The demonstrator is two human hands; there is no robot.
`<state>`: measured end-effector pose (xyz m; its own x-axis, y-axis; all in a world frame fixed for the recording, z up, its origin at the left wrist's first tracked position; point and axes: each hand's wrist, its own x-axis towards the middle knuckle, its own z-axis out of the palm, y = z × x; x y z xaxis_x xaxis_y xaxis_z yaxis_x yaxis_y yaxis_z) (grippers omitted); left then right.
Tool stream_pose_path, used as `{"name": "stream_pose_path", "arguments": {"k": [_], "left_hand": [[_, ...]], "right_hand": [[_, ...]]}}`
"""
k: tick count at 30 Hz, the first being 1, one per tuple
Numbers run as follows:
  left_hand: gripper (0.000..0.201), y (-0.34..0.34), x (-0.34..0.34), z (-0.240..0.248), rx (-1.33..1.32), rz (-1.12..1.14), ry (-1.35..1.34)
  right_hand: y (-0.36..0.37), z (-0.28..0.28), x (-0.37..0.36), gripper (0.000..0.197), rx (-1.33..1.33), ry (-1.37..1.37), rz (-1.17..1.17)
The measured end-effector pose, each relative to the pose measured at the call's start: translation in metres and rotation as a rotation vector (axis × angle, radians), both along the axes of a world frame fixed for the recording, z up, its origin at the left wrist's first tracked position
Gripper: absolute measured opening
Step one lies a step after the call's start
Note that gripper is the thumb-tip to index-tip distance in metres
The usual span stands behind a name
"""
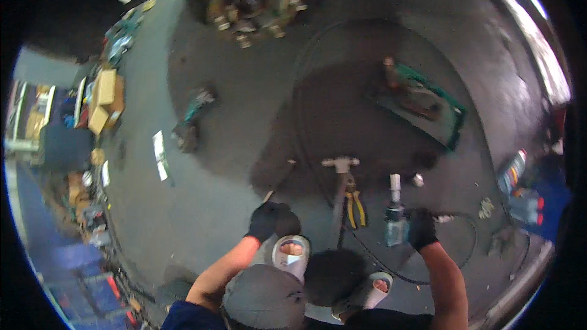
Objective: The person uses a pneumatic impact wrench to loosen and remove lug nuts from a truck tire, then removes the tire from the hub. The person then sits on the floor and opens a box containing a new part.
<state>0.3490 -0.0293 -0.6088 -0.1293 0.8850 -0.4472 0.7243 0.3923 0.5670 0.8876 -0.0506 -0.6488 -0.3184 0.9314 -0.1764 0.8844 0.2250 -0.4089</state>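
Observation:
My left hand [264, 221], in a black glove, is low over the floor beside my left sandal. Its fingers merge into the dark glove. Just ahead of it is a thin dark rod [281, 178] with pale ends; whether the hand touches it is unclear. My right hand [422, 230], also black-gloved, is closed at the side of a teal-and-black air impact wrench [396, 223], whose pale socket points away from me. A hose runs out past that hand. Between my hands lie a hammer [340, 192] and yellow-handled pliers [356, 208].
A round hub with studs [257, 3] stands at the top. A green-framed part [428, 101] lies to the right, a green-and-brown part [194, 116] to the left. The dark hose [299, 116] loops across the floor. Cardboard boxes [105, 101] and bottles [524, 205] line the sides.

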Motion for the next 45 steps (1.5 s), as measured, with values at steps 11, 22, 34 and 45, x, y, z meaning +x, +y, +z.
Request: {"name": "stream_pose_path", "arguments": {"k": [11,22,34,45], "left_hand": [[0.014,0.065,0.111,0.337,0.234,-0.369,-0.311],[0.033,0.094,0.097,0.125,-0.098,-0.57,0.038],[0.07,0.088,0.129,-0.074,-0.363,-0.356,0.348],[0.026,0.004,0.057,0.066,-0.344,0.115,-0.34]], "right_hand": [[-0.017,0.036,-0.012,0.025,-0.205,-0.404,0.0],[-0.019,0.065,-0.025,0.026,-0.174,-0.421,0.008],[-0.02,0.068,-0.033,0.025,-0.171,-0.38,0.001],[-0.032,0.132,-0.019,0.032,-0.235,-0.264,-0.014]]}}
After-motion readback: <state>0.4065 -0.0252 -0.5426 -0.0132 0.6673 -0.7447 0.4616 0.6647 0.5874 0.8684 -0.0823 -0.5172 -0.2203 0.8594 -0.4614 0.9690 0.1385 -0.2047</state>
